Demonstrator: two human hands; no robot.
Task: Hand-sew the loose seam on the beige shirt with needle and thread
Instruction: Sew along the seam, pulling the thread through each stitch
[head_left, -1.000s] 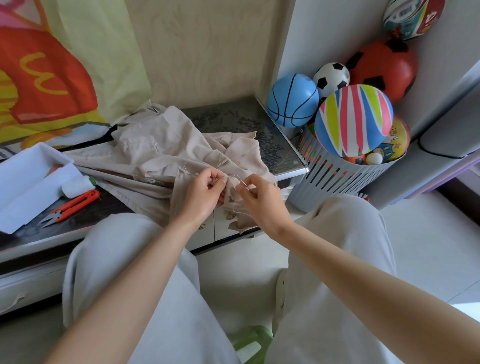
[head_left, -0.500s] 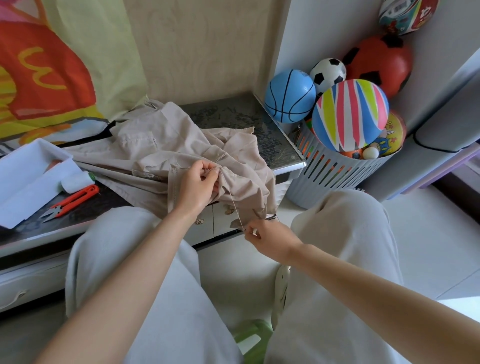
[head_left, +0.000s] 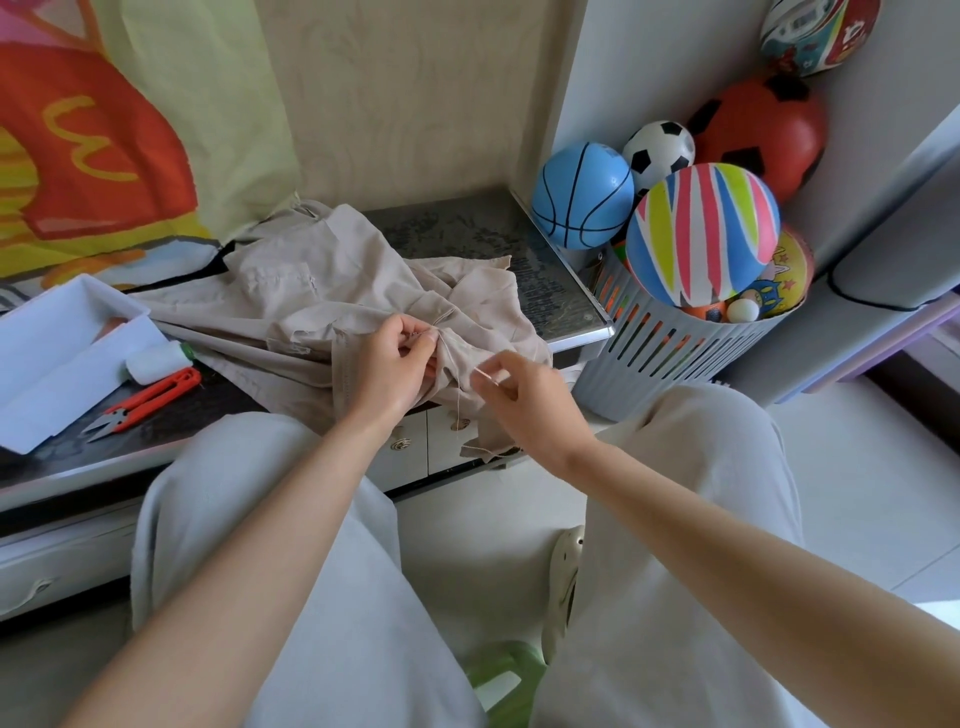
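Both hands work at the near edge of the beige shirt, with the needle held just off the cloth.

The beige shirt lies crumpled on the dark bench, its near edge hanging over the front. At that edge the left hand pinches a gathered fold of the shirt between thumb and fingertips. Just right of the fold, the right hand grips the needle between thumb and forefinger. A thin thread runs down from the fold. Left of the shirt lie orange snips, a white spool and a white box. Right of the shirt stands a slatted basket piled with balls.
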